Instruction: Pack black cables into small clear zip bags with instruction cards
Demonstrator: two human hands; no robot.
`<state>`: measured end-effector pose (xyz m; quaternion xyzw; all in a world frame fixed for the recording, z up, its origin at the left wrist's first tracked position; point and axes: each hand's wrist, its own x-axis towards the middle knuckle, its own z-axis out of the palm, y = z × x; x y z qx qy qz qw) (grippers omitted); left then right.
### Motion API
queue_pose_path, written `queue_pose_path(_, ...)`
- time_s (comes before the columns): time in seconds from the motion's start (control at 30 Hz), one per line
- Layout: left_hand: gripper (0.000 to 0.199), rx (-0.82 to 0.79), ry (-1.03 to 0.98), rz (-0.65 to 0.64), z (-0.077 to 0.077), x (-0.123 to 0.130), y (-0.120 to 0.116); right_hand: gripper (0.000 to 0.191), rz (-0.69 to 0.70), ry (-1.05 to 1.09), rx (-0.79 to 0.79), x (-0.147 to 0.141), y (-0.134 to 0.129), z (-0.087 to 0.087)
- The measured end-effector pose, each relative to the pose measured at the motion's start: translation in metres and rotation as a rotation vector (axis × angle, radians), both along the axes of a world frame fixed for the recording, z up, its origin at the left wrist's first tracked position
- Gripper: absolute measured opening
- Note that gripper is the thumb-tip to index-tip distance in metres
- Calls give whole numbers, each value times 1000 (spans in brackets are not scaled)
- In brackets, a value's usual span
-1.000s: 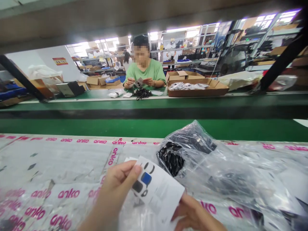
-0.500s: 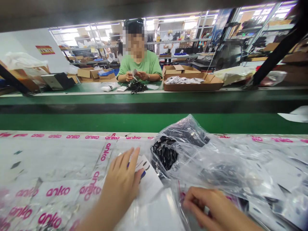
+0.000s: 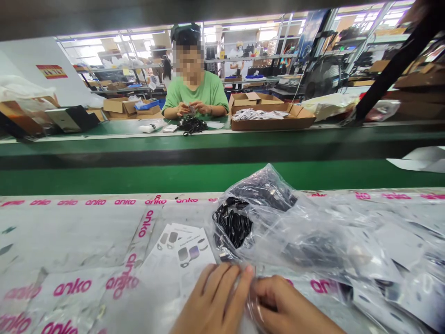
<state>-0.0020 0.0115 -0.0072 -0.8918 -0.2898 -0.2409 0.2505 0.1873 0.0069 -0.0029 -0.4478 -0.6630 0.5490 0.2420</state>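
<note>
My left hand (image 3: 220,294) and my right hand (image 3: 278,299) are close together at the front of the table. Both are closed on a thin clear plastic bag (image 3: 253,308), with its film showing between them; its contents are hidden. Left of the hands lie printed leaflets (image 3: 205,257) with grey and purple drawings of devices, partly fanned out. Just beyond my fingers, black cables (image 3: 238,225) are bundled in a large, crumpled clear bag (image 3: 267,183) with its mouth gaping.
Several flat bagged white packs (image 3: 378,306) are piled at the right. Pink-lettered tape (image 3: 73,286) covers the table surface. Past a green strip (image 3: 104,178), a person in a green shirt (image 3: 215,88) handles something small beside black cables (image 3: 191,124) and an open carton (image 3: 274,123).
My left hand has left the leaflets and moved right to meet my right hand at the plastic bag. The leaflets are now uncovered. The view has shifted slightly.
</note>
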Motion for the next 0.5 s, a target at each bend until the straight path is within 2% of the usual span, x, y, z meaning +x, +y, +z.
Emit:
queue_pose_path(0.1, 47, -28, -7, -36, 6, -1, 0, 9, 22, 79, -85, -2, 2, -6)
queue_pose_path(0.23, 50, -32, 10, -49, 12, -1, 1, 16, 28, 137, -148, -3, 10, -6)
queue_pose_path(0.3, 51, -25, 13, -46, 13, -1, 1, 23, 35, 138, -188, 1, 11, 2)
queue_pose_path(0.37, 51, -16, 15, -43, 14, -2, 2, 21, 26, 113, -218, 10, 9, 16)
queue_pose_path(0.5, 51, -8, 20, -40, 13, -2, 4, 17, -73, -3, -157, 37, -6, 46)
